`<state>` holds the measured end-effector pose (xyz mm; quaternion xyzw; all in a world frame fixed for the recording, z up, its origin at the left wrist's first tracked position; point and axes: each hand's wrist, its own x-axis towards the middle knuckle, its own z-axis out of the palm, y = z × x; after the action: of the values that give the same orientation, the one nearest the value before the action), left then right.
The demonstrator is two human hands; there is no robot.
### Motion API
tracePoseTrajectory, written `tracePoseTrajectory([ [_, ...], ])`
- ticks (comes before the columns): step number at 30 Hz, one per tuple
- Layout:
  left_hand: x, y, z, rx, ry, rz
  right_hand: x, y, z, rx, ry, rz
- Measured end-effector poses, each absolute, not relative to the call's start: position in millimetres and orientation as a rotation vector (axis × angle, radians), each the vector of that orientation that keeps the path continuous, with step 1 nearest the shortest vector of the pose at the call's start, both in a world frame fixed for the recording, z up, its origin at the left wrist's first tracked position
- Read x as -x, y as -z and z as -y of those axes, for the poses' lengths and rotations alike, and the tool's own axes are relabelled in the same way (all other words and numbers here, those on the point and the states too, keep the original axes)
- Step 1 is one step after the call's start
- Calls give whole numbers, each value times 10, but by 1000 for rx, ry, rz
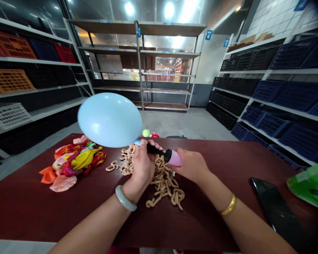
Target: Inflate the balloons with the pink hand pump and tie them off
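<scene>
A light blue balloon (110, 120), swollen with air, points up and left from the nozzle end of a balloon pump (175, 158) with a black front and a pink body. My left hand (143, 160) is closed round the black front, where the balloon's neck meets it. My right hand (189, 164) grips the pink body. Beneath both hands lies a loose heap of beige rubber bands (163, 183), partly hidden by the left hand. To the left is a pile of limp, uninflated balloons (75, 160) in several colours.
A black phone (275, 204) and a green bag (311, 183) lie at the right of the dark red table (222, 155). Beyond its far edge are a green balloon (146, 133) and something red on the floor. Shelves (172, 54) with crates surround the room.
</scene>
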<state>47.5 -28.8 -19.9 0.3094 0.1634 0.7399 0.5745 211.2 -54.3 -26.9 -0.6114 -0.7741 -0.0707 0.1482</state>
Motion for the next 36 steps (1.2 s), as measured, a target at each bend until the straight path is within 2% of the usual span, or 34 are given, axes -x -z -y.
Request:
tracePoseTrajectory([
  [10,-453,126,330,-767,-1752,-391,-2025,236,563,1720,46,2186],
  [17,53,-97,107,-731,-1900,-364,-2274,284,397,1738,119,2261],
  [22,225,-85,-47,-684,-1951,-387,-2303,347,355,1733,133,2284],
  [30,-158,100,66,-708,-1851,-347,-2204,334,452,1745,253,2261],
  [36,-526,209,293,-712,-1766,-395,-2032,286,572,1756,145,2203],
])
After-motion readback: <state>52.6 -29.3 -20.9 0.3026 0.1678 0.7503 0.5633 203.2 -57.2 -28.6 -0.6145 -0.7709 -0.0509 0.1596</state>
